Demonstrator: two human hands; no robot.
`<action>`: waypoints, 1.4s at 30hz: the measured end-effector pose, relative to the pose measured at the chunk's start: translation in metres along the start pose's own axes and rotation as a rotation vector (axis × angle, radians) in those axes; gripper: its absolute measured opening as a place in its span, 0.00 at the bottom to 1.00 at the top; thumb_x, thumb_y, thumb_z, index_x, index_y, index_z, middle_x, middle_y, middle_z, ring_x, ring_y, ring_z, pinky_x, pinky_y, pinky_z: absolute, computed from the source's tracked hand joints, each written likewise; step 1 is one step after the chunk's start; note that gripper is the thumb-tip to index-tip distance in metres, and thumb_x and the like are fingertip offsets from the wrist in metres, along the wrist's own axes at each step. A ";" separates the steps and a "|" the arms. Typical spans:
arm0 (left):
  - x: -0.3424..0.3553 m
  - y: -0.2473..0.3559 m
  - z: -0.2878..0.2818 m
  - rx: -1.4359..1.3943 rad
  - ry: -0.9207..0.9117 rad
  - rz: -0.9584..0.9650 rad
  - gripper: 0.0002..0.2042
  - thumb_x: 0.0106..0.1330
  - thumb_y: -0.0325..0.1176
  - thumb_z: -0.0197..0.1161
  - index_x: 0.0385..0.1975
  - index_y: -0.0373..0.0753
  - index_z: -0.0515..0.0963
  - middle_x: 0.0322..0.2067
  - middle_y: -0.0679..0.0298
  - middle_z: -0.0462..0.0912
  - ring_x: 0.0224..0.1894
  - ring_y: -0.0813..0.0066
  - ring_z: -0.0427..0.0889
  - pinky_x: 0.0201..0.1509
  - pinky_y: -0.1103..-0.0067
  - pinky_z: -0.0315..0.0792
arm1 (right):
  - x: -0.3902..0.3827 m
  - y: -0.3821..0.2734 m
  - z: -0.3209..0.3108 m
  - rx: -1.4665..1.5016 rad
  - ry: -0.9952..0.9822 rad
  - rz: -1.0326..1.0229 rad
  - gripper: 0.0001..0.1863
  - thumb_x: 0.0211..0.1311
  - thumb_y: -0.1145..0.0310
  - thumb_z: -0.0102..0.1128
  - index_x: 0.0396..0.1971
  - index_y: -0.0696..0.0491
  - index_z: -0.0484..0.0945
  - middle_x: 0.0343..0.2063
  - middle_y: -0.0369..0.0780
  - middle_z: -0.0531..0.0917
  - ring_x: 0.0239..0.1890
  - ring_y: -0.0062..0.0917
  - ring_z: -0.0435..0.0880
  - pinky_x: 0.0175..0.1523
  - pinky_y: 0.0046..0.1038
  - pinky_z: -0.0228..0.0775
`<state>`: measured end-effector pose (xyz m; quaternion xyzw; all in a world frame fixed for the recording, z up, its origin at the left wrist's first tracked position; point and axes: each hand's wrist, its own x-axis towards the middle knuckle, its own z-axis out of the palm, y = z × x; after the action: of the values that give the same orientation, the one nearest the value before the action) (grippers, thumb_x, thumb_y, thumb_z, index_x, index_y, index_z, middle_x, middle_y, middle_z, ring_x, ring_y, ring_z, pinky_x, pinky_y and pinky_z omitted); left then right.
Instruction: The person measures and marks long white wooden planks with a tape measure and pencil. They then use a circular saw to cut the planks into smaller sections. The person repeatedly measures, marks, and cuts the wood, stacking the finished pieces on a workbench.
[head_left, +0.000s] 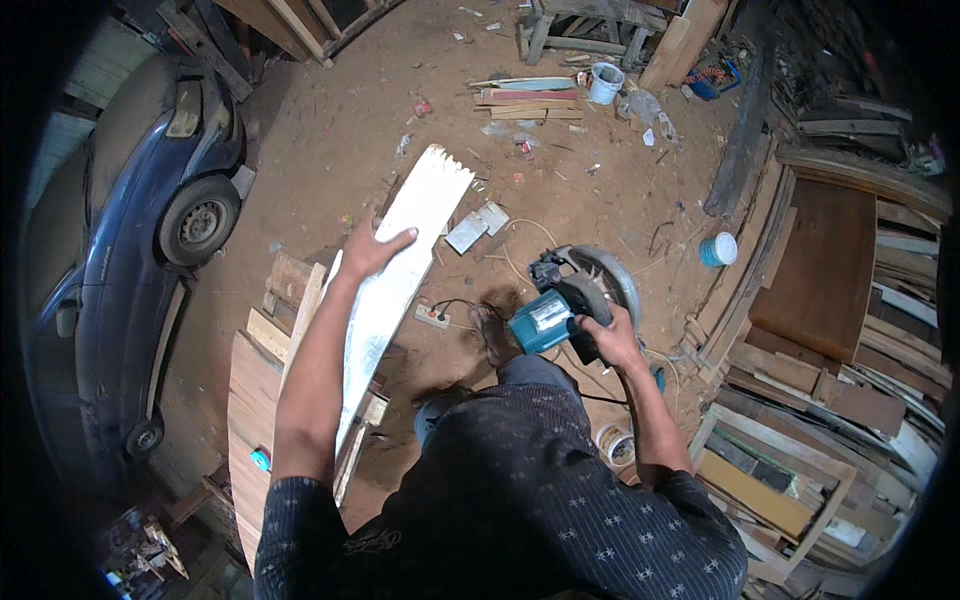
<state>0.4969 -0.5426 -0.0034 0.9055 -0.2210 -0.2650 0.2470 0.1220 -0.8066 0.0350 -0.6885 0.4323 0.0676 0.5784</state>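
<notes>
My left hand [372, 252] grips the edge of a long white board [430, 198], its thumb lying across the top face. The board's far end is jagged and splintered; its near part runs beneath my left forearm. My right hand [612, 338] is wrapped round the handle of a teal and black circular saw [543, 322]. I hold the saw off to the right of the board, apart from it, with its round metal guard toward the far right. Left of the white board lies a brown wooden panel [250, 415], with a small teal round object [260, 459] on it.
On the dirt floor are a power strip [432, 317], grey blocks [467, 232], cables, a blue-white can [718, 250] and a tub [616, 444]. Farther off are a bucket [605, 84] and stacked wood strips [527, 97]. A blue car [115, 270] stands left; a wooden frame [770, 490] and timber fill the right.
</notes>
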 end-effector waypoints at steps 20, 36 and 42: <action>0.058 -0.033 -0.004 -1.063 -0.820 -0.395 0.35 0.62 0.52 0.71 0.62 0.32 0.74 0.52 0.53 0.84 0.53 0.59 0.85 0.58 0.65 0.79 | -0.072 -0.081 0.055 0.014 -0.153 -0.324 0.18 0.59 0.68 0.71 0.46 0.62 0.81 0.31 0.37 0.85 0.33 0.18 0.81 0.39 0.25 0.74; 0.058 0.007 -0.005 -0.818 -0.630 -0.259 0.41 0.60 0.64 0.67 0.62 0.34 0.75 0.54 0.51 0.84 0.53 0.56 0.84 0.59 0.66 0.76 | -0.073 -0.059 0.052 -0.056 -0.174 -0.282 0.20 0.55 0.67 0.71 0.45 0.61 0.82 0.33 0.43 0.86 0.36 0.22 0.82 0.45 0.28 0.74; -0.013 -0.017 -0.013 -0.003 0.093 0.060 0.55 0.53 0.69 0.70 0.72 0.30 0.60 0.67 0.39 0.65 0.70 0.45 0.65 0.73 0.57 0.61 | -0.074 -0.076 0.048 -0.073 -0.191 -0.337 0.19 0.55 0.68 0.71 0.44 0.62 0.82 0.32 0.41 0.85 0.35 0.21 0.81 0.43 0.27 0.73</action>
<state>0.4990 -0.5178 0.0014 0.9095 -0.2361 -0.2153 0.2660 0.1472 -0.7302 0.1197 -0.7621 0.2513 0.0501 0.5946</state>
